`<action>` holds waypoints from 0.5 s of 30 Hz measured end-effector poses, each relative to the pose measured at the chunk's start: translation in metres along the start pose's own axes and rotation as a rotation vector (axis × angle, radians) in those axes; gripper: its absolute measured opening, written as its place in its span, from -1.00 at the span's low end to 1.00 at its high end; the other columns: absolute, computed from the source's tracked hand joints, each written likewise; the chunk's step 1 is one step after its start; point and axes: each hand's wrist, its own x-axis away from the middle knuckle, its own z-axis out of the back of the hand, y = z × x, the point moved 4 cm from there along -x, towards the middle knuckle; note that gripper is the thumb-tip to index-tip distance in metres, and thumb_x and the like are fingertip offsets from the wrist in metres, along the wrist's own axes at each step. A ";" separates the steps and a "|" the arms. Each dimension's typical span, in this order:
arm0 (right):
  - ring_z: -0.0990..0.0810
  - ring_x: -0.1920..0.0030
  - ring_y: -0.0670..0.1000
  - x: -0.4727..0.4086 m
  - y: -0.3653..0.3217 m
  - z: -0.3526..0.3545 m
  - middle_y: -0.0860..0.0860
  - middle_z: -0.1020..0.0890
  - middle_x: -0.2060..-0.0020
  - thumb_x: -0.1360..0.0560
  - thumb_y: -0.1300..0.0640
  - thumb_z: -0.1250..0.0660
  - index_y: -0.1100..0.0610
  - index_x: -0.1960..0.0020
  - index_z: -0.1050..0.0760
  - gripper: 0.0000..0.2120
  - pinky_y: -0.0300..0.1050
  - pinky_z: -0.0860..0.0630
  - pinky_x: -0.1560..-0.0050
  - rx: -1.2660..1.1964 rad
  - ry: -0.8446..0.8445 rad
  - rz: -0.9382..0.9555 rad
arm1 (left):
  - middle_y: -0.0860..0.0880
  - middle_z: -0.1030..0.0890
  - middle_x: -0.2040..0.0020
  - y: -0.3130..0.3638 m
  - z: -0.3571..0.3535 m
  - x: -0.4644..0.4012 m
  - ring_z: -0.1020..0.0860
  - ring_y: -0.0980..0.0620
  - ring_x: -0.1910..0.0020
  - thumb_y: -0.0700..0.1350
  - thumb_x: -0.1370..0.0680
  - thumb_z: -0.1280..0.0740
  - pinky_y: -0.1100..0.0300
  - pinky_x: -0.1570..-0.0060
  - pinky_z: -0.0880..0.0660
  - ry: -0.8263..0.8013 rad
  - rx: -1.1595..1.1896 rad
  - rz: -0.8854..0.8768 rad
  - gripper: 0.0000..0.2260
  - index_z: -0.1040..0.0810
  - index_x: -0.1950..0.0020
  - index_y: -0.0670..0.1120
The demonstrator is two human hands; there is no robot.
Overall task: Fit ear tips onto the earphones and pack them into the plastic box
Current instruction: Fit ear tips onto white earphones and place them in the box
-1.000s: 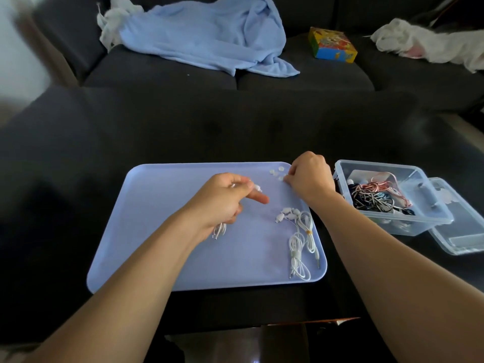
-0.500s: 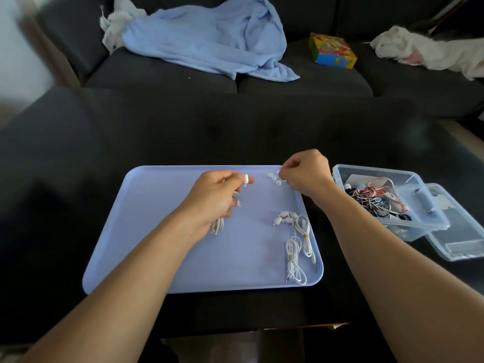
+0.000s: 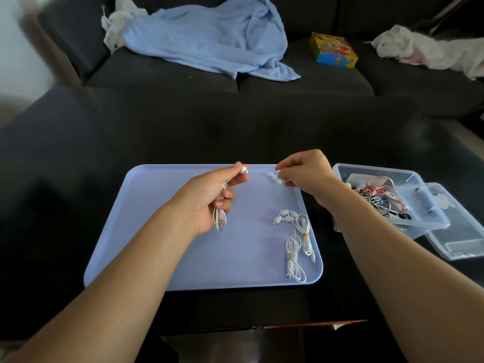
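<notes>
My left hand (image 3: 209,196) grips a white earphone (image 3: 244,169), pinching the earbud between thumb and forefinger while its coiled cable hangs from my palm. My right hand (image 3: 305,171) hovers over the far right of the light blue tray (image 3: 162,247), fingers pinched on a small white ear tip (image 3: 278,171). A few loose white ear tips (image 3: 274,177) lie just under it. Two more bundled white earphones (image 3: 297,231) lie on the tray's right side. The clear plastic box (image 3: 419,205) stands right of the tray and holds tangled earphones.
The box's clear lid (image 3: 466,237) lies partly under the box, further right. Tray and box sit on a dark padded surface. Behind it is a dark sofa with a blue cloth (image 3: 209,35), a colourful small box (image 3: 332,49) and white cloth (image 3: 429,51).
My left hand lifted and turned, raising the earbud toward the tray's far edge. My right hand rose slightly from the loose ear tips with one pinched.
</notes>
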 end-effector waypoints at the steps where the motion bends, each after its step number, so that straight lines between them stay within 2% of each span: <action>1: -0.67 0.14 -0.02 0.001 -0.002 -0.001 0.01 -0.67 0.16 -0.50 0.26 -0.45 0.08 0.14 -0.69 -0.89 -0.30 -0.60 0.26 -0.001 -0.018 0.027 | 0.00 -0.66 0.16 0.000 0.000 0.000 -0.32 0.17 0.53 -0.06 -0.58 -0.39 0.39 0.62 -0.19 0.005 0.009 0.011 -0.77 -0.66 -0.15 -0.16; 5: -0.70 0.21 -0.04 0.005 -0.012 -0.004 -0.02 -0.68 0.22 -0.50 0.23 -0.46 0.04 0.13 -0.68 -0.89 -0.29 -0.64 0.23 0.019 -0.036 0.103 | 0.00 -0.66 0.18 0.003 0.001 0.003 -0.32 0.16 0.54 -0.08 -0.57 -0.40 0.40 0.61 -0.20 0.008 0.002 0.011 -0.77 -0.64 -0.15 -0.18; 9: -0.69 0.28 -0.17 0.008 -0.014 -0.003 -0.04 -0.69 0.28 -0.47 0.23 -0.48 0.04 0.12 -0.68 -0.91 -0.35 -0.61 0.27 0.116 -0.020 0.167 | -0.02 -0.70 0.13 0.004 0.002 0.002 -0.33 0.15 0.54 -0.10 -0.54 -0.42 0.38 0.61 -0.24 0.020 -0.029 -0.015 -0.82 -0.61 -0.07 -0.17; 12: -0.70 0.28 -0.16 0.018 -0.024 -0.003 -0.03 -0.70 0.29 -0.46 0.23 -0.49 0.06 0.14 -0.67 -0.92 -0.29 -0.65 0.21 0.093 -0.052 0.188 | -0.04 -0.70 0.08 0.005 0.003 0.002 -0.34 0.15 0.52 -0.08 -0.55 -0.42 0.38 0.58 -0.24 0.034 -0.064 -0.042 -0.81 -0.63 -0.07 -0.17; 15: -0.71 0.24 -0.11 0.036 -0.044 -0.003 -0.03 -0.71 0.27 -0.45 0.26 -0.50 0.08 0.13 -0.68 -0.90 -0.26 -0.66 0.17 0.012 -0.092 0.294 | -0.03 -0.69 0.09 0.007 0.005 0.001 -0.35 0.15 0.51 -0.06 -0.56 -0.42 0.37 0.57 -0.26 0.054 -0.089 -0.091 -0.80 -0.66 -0.09 -0.15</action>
